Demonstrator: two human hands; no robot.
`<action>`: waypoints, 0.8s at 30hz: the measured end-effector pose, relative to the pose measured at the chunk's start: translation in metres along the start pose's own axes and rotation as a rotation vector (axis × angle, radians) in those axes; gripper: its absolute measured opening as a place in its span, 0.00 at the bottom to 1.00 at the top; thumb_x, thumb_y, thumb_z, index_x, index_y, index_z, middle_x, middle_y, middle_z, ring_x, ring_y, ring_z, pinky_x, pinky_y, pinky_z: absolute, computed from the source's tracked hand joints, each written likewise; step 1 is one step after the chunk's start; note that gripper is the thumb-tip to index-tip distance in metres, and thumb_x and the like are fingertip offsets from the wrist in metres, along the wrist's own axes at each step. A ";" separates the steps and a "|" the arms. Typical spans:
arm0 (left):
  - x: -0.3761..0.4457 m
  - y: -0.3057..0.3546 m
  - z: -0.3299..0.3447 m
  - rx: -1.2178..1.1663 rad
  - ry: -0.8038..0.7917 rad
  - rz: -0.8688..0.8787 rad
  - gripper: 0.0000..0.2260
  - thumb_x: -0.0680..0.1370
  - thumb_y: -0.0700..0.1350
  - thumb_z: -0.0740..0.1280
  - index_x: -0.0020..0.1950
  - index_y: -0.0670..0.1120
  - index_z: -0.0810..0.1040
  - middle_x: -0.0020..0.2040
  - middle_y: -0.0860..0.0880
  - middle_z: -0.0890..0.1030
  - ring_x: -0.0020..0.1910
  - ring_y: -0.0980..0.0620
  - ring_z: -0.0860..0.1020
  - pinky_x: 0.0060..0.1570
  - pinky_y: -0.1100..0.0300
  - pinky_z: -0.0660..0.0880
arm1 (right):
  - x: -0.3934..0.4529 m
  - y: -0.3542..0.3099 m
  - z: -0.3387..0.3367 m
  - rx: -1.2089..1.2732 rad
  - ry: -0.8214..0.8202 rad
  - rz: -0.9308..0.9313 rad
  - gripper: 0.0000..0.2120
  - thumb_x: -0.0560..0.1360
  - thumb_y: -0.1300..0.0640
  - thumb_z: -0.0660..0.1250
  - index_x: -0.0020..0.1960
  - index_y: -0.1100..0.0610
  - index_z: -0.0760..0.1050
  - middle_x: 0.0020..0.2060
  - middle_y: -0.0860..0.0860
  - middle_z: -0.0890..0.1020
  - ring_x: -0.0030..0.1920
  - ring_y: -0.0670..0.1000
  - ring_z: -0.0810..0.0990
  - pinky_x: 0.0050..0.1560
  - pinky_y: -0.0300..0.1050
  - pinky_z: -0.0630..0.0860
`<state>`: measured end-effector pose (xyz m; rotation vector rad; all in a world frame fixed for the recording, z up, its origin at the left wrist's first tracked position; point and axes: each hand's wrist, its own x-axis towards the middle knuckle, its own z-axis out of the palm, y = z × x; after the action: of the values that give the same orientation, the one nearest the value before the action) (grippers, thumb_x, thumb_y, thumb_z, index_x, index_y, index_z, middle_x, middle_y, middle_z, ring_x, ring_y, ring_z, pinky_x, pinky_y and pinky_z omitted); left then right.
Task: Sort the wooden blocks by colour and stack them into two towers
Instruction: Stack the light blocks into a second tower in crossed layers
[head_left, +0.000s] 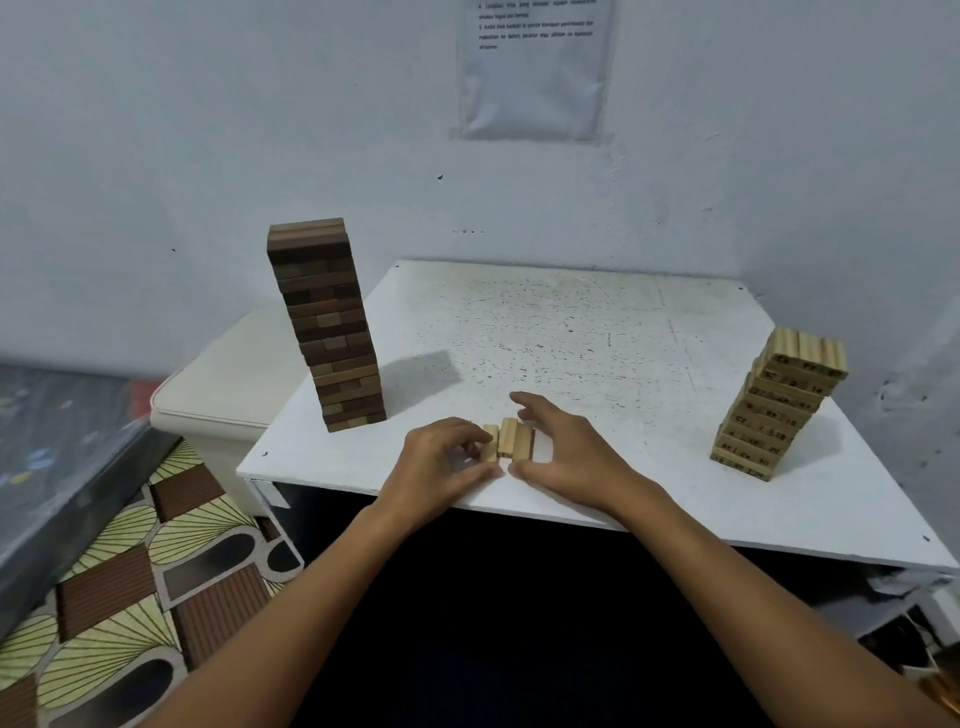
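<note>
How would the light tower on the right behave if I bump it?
The light tower would probably topple easily: it already leans and its layers sit unevenly. Its blocks look like loose wood, so they would likely scatter across the table.

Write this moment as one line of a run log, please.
stage: gathering last light blocks | left hand: holding them | right hand: cupped beside them | dark tower: standing | light tower: leaning, unfinished
</note>
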<state>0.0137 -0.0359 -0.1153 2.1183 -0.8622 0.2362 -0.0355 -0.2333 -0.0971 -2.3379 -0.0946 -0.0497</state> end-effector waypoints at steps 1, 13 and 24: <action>0.000 0.000 0.000 -0.007 0.004 0.002 0.14 0.68 0.47 0.79 0.50 0.44 0.85 0.44 0.51 0.84 0.43 0.58 0.79 0.45 0.68 0.75 | 0.000 0.001 0.000 -0.003 -0.003 0.001 0.38 0.70 0.52 0.73 0.74 0.42 0.60 0.67 0.50 0.74 0.69 0.48 0.70 0.67 0.47 0.68; 0.000 0.001 -0.001 -0.008 0.000 -0.007 0.11 0.68 0.47 0.77 0.48 0.45 0.85 0.42 0.54 0.83 0.42 0.59 0.80 0.45 0.64 0.76 | 0.002 0.000 -0.004 0.072 -0.015 -0.009 0.35 0.70 0.57 0.74 0.73 0.44 0.64 0.62 0.45 0.77 0.64 0.44 0.73 0.59 0.38 0.66; 0.005 0.011 0.006 0.028 -0.022 -0.146 0.24 0.62 0.64 0.72 0.49 0.50 0.86 0.48 0.56 0.77 0.47 0.57 0.77 0.50 0.62 0.73 | 0.004 0.009 -0.011 0.008 0.064 -0.052 0.10 0.75 0.63 0.67 0.53 0.55 0.82 0.54 0.48 0.82 0.56 0.45 0.77 0.53 0.25 0.67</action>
<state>0.0091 -0.0478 -0.1099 2.2021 -0.7166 0.1506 -0.0310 -0.2476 -0.0959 -2.3232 -0.1234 -0.1500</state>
